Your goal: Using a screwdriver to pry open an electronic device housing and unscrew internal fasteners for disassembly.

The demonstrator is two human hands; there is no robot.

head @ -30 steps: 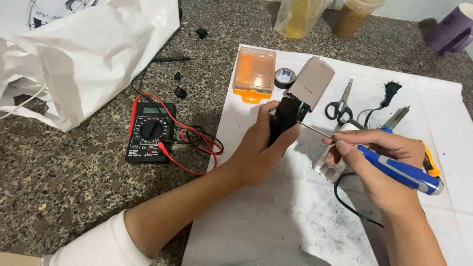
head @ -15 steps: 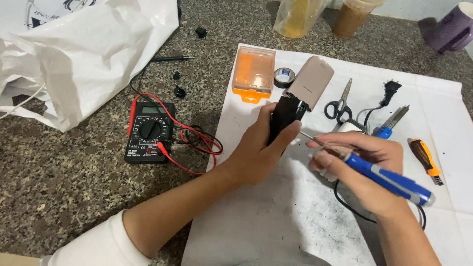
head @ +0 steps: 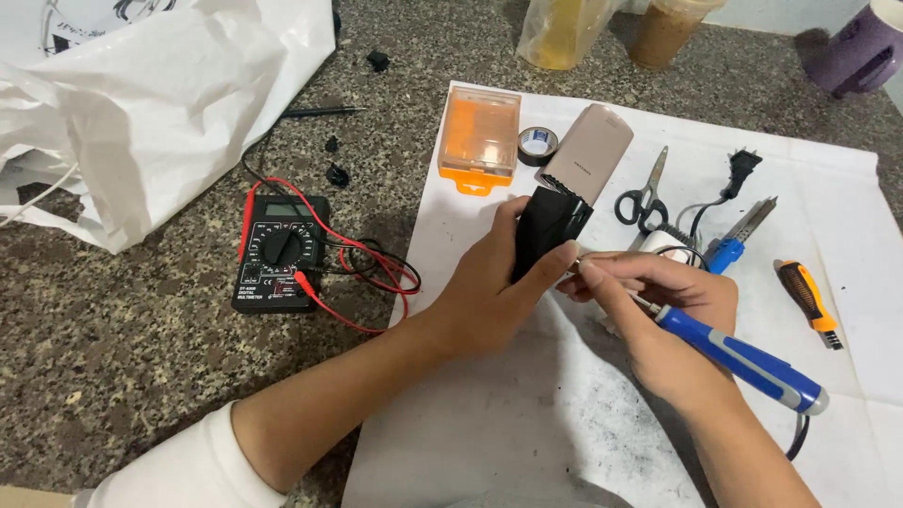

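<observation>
My left hand (head: 494,287) grips a small black box-shaped device (head: 548,229), held upright over a white paper sheet (head: 489,433). My right hand (head: 658,310) holds a blue-handled soldering iron (head: 743,360) like a pen, its metal tip pointing at the lower right side of the black device, close to my left thumb. The tip itself is mostly hidden by my fingers. A beige flat case (head: 590,153) lies just behind the black device.
An orange plastic box (head: 480,136), black tape roll (head: 537,144), scissors (head: 644,193), a power plug with cord (head: 738,171), blue-handled pliers (head: 738,235) and an orange-handled tool (head: 809,301) lie on the paper. A multimeter (head: 280,252) with red leads sits left; a white plastic bag (head: 141,94) far left.
My right hand has moved left and closer to the black device, bringing the soldering iron's tip up to it. My left hand has kept its grip.
</observation>
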